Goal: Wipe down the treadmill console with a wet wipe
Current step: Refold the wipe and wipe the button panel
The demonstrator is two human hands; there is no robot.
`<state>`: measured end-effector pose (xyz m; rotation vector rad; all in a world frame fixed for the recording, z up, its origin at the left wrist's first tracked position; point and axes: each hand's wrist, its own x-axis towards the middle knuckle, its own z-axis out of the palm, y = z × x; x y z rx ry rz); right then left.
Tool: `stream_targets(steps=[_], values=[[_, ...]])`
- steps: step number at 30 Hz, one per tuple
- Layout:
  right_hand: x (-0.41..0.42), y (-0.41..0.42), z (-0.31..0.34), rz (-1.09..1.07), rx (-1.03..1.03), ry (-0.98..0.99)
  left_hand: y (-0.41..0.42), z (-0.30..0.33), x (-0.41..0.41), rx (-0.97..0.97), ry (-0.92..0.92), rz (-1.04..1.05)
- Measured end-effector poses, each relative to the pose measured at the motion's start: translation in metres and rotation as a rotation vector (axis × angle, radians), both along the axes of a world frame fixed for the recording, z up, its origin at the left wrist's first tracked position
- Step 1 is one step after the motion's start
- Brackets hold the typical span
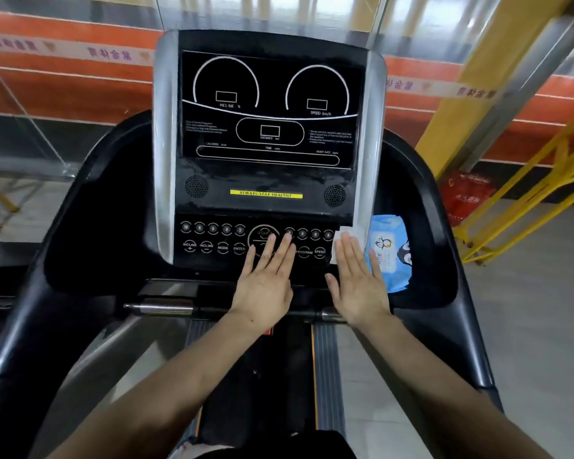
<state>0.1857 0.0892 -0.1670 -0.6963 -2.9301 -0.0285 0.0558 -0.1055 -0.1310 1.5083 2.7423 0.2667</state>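
The treadmill console (pixel 265 127) stands in front of me, black with silver sides, a dark display above and a row of round buttons (pixel 212 238) below. My left hand (pixel 265 279) hovers flat, fingers spread, over the middle of the button panel. My right hand (pixel 357 283) is flat and spread at the panel's right end. A white wet wipe (pixel 347 232) lies on the panel's right corner, just beyond my right fingertips. A blue pack of wet wipes (pixel 391 256) with a penguin picture rests in the right side tray, partly hidden by my right hand.
Black side trays (pixel 106 226) flank the console. A steel handlebar (pixel 163 308) crosses below the panel, with the belt underneath. Yellow railings (pixel 524 200) and a red box (pixel 468 193) stand on the right; glass and an orange wall lie behind.
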Motion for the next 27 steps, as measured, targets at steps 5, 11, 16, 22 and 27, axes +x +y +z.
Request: stream_targets(steps=[5,11,16,22,27], values=[[0.007,-0.02,-0.015,-0.025,-0.067,0.014,-0.005,-0.01,0.009,-0.018,0.014,0.033],[-0.01,-0.048,-0.017,0.077,-0.103,0.036,-0.028,-0.017,-0.002,-0.003,0.001,0.09],[-0.042,-0.076,-0.009,0.149,-0.127,-0.016,-0.055,-0.016,-0.021,0.004,-0.013,0.149],[-0.095,-0.117,0.008,0.275,-0.118,-0.067,-0.107,-0.021,-0.057,0.034,-0.019,0.251],[-0.14,-0.158,0.011,0.381,-0.066,-0.093,-0.151,-0.024,-0.09,0.022,-0.034,0.343]])
